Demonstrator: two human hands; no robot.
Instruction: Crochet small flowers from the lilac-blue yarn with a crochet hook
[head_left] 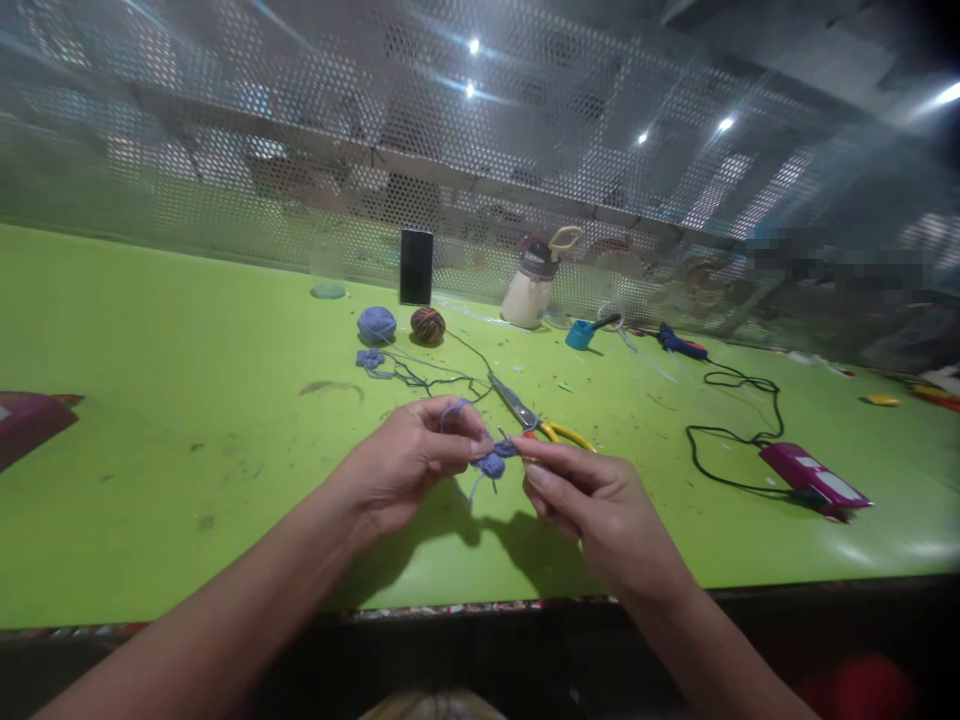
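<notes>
Left grip (409, 455): mine, pinching the knit (491, 466), with a loop of yarn (444, 413) at my forefinger
Right grip (600, 498): closed round my hook (530, 437), its tip by the knit
Knit: between my two grips, above the desk (225, 400)
Scissors (528, 415): just beyond my right grip
Blue ball (376, 325): beside the striped ball (427, 325)
Phone (416, 267): upright behind both balls

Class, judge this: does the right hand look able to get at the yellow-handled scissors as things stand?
Probably yes: the scissors lie just beyond the right hand, their yellow handles partly showing. However, it seems busy at the small blue-purple yarn piece, so it would likely need freeing first.
</notes>
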